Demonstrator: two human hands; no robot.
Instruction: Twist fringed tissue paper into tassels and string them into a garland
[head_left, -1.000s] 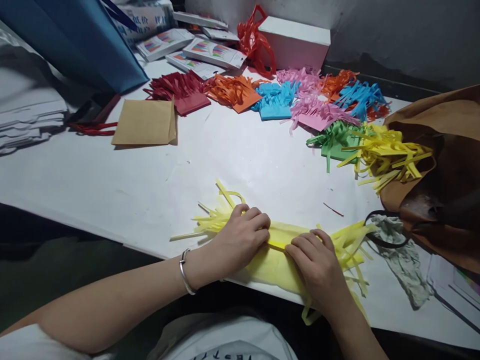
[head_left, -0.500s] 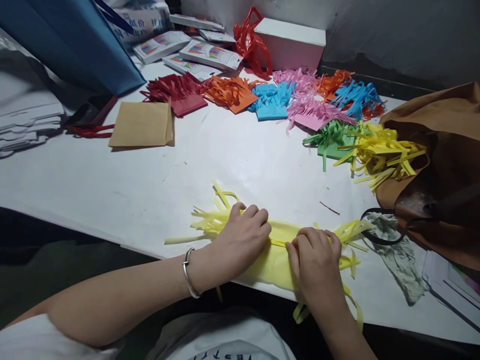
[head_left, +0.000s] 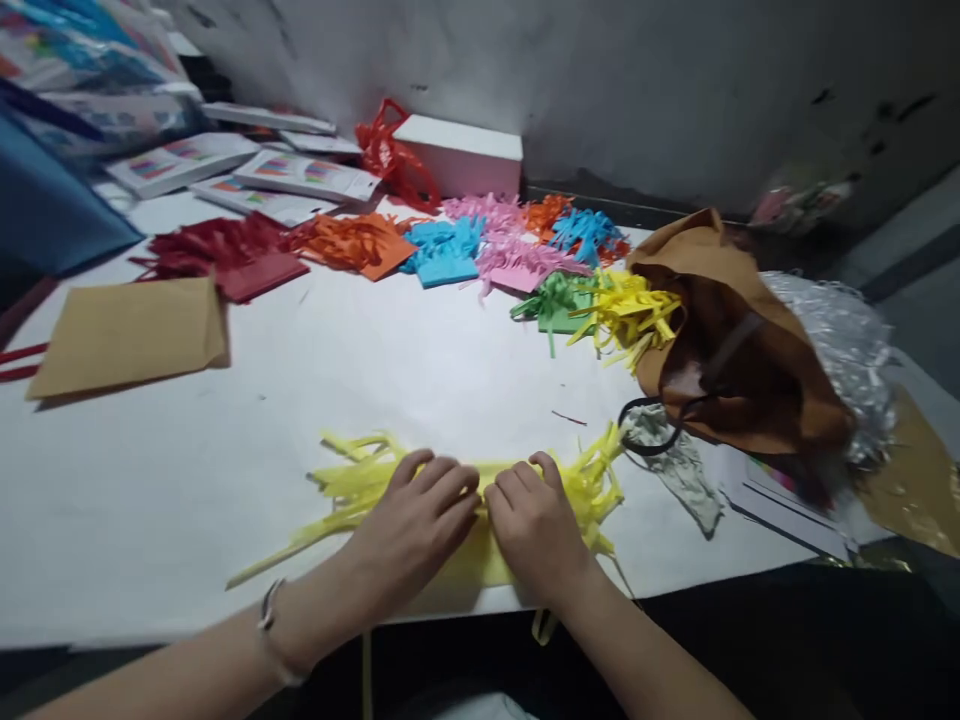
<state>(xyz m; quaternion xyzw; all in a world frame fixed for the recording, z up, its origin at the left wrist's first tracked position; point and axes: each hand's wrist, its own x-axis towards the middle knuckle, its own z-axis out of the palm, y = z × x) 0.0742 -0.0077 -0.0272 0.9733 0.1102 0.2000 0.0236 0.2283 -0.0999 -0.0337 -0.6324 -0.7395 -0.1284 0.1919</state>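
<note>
A sheet of yellow tissue paper (head_left: 480, 562) with strips cut at both ends lies at the front edge of the white table (head_left: 420, 380). My left hand (head_left: 416, 530), a bracelet at its wrist, is closed on the paper's middle, fingers curled over a narrow fold. Close beside it, almost touching, my right hand (head_left: 536, 525) pinches the same fold from the right. Both sets of fingertips are partly hidden. The left fringe (head_left: 349, 490) spreads out past my left hand, and a few strips hang below the table edge.
Fringed bundles in dark red (head_left: 247, 260), orange (head_left: 367, 245), blue (head_left: 446, 255), pink (head_left: 525, 265), green (head_left: 559, 305) and yellow (head_left: 630, 310) line the back. A brown paper (head_left: 135, 335) lies left. A brown bag (head_left: 765, 370) and crumpled cloth (head_left: 679, 465) are right.
My hands have come closer together along the fold, the right one moving toward the left. The view has swung to the right, showing more wall and the clear plastic behind the bag.
</note>
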